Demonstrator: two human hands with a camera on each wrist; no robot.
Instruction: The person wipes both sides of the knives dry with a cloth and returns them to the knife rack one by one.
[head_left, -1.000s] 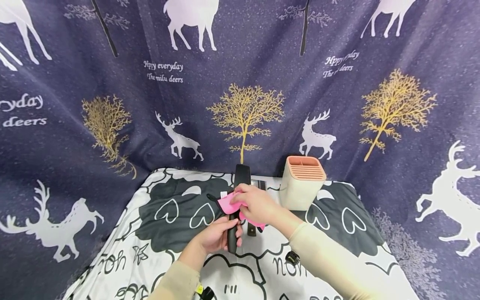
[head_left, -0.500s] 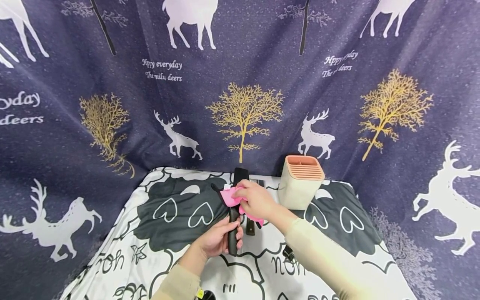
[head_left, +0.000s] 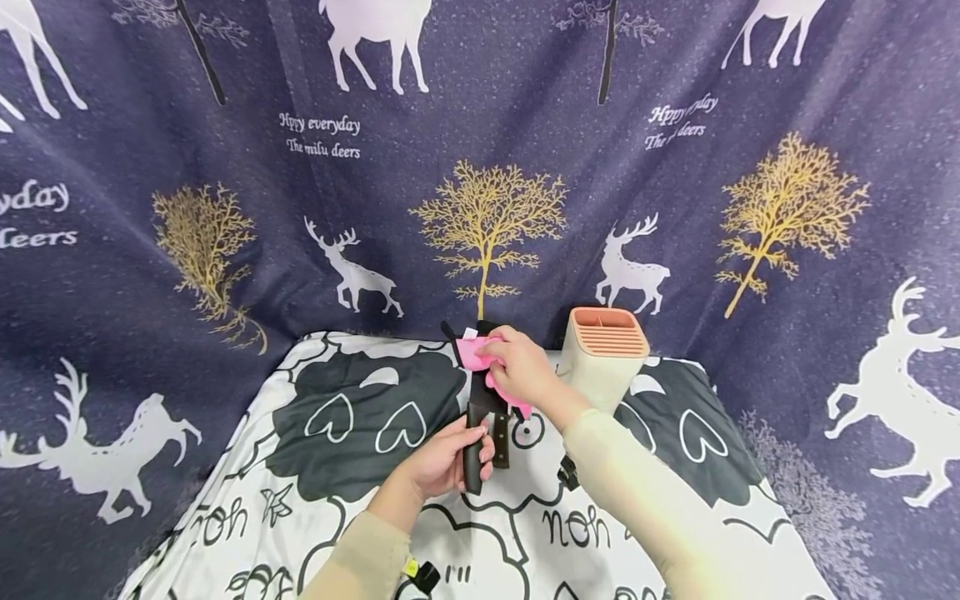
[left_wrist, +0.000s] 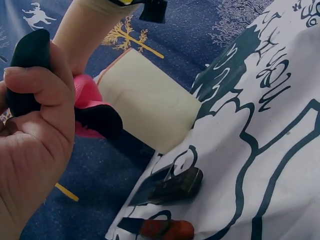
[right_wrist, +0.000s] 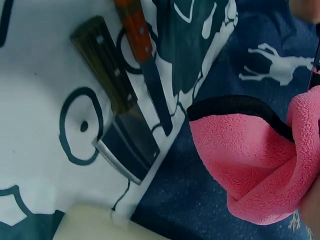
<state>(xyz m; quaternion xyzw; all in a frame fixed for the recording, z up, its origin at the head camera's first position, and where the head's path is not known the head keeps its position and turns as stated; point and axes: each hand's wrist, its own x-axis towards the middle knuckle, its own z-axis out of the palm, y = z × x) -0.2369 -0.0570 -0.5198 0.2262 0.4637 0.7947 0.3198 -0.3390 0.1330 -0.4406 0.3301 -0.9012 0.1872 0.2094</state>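
My left hand (head_left: 442, 462) grips the black handle (left_wrist: 30, 75) of a broad black-bladed knife (head_left: 487, 392), its blade pointing away from me. With my right hand (head_left: 522, 371) I pinch a pink cloth with black edging (head_left: 474, 354), folded over the far part of that blade. The cloth (right_wrist: 245, 160) hangs loose below the fingers in the right wrist view and hides much of the blade. Below it on the sheet lie a small cleaver with a dark wooden handle (right_wrist: 105, 65) and a narrow knife with an orange-brown handle (right_wrist: 136, 30).
A cream knife block (head_left: 603, 379) with an orange slotted top stands at the back right, beside my right forearm. The printed black-and-white sheet (head_left: 247, 500) covers the work surface. A dark blue deer-patterned curtain (head_left: 480, 108) hangs directly behind it.
Both hands have moved forward, away from me, with the knife. The cloth has slid farther along the blade towards its tip, uncovering more of the blade near the handle.
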